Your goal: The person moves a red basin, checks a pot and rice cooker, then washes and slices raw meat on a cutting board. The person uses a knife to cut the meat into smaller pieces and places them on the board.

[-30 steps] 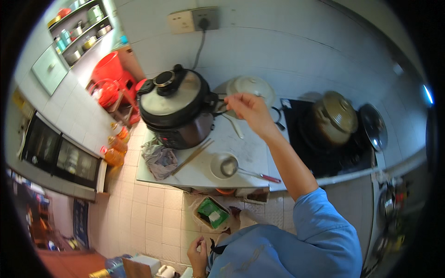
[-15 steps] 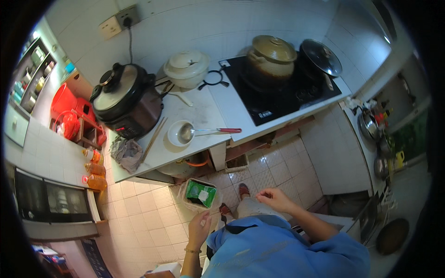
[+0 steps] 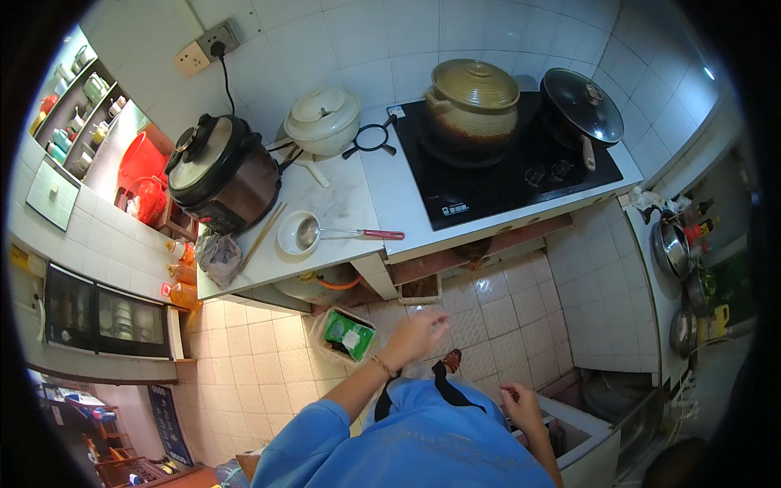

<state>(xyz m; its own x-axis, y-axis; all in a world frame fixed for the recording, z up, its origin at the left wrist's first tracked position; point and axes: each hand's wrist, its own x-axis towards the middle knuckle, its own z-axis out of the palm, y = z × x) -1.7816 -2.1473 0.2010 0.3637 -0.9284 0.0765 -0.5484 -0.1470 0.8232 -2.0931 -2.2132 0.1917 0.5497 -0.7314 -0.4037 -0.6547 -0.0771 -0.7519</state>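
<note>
This is a kitchen: a flat black glass hob (image 3: 480, 189) bears a brown-and-tan ceramic pot (image 3: 472, 114) and a dark frying pan under a domed glass lid (image 3: 579, 106). Beside it, a white worktop (image 3: 338, 202) carries a round black-and-brown electric pressure cooker (image 3: 232, 179) and a white bowl (image 3: 287, 233) with a red-handled metal ladle (image 3: 370, 233). Pale square tiles (image 3: 390, 41) line the wall.

Near my left hand (image 3: 416, 335), and a little to its left, a small pale bin (image 3: 320, 348) stood upright on the floor tiles (image 3: 264, 346), its mouth open toward me, its outline roughly rectangular with rounded corners. A bright green packet (image 3: 338, 327) with a whitish patch lay inside it, dark around the edges. Just beside my right hand (image 3: 519, 403) was a white open-topped box (image 3: 600, 430), straight-edged, its inside partly hidden by my forearm.
</note>
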